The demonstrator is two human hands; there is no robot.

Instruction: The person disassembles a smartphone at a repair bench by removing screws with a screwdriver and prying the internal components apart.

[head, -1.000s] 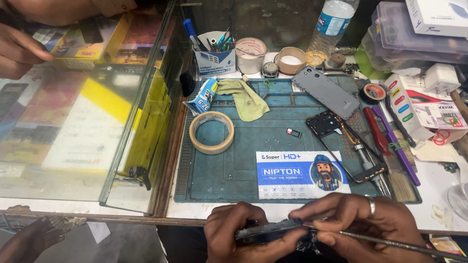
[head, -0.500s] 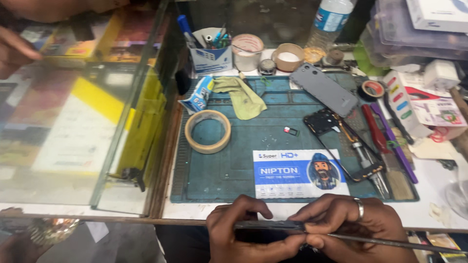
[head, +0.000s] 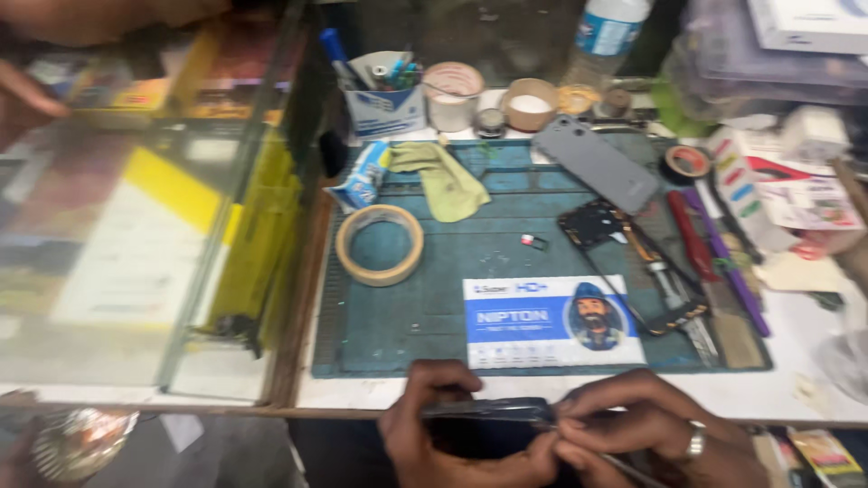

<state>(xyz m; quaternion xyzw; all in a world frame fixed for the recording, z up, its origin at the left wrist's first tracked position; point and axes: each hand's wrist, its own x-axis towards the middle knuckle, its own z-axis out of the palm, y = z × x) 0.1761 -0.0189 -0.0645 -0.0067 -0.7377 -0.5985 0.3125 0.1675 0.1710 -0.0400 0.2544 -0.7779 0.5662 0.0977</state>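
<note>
At the near edge of the bench my left hand point(head: 443, 429) grips a dark phone point(head: 479, 411) by its left end. My right hand point(head: 646, 429), with a ring on one finger, pinches a thin metal tool point(head: 624, 465) against the phone's right edge. Both hands are low in the head view, partly cut off by the frame's bottom. On the teal work mat point(head: 416, 307) beyond them lie a roll of tape point(head: 380, 244), a grey phone back cover point(head: 595, 163), an open phone frame point(head: 597, 226) and a small dark part point(head: 533, 241).
A glass display case point(head: 136, 235) fills the left, with another person's hand point(head: 27, 99) at its far left. A tool cup point(head: 384, 90), small tubs, a bottle point(head: 606, 36), a green cloth point(head: 448, 181), screwdrivers and tweezers point(head: 705, 262) and boxes crowd the back and right.
The view has shifted slightly, so the hands sit a little lower and more central. My hands stay on the phone and tool, the right hand's fingers closing nearer the phone's edge.
</note>
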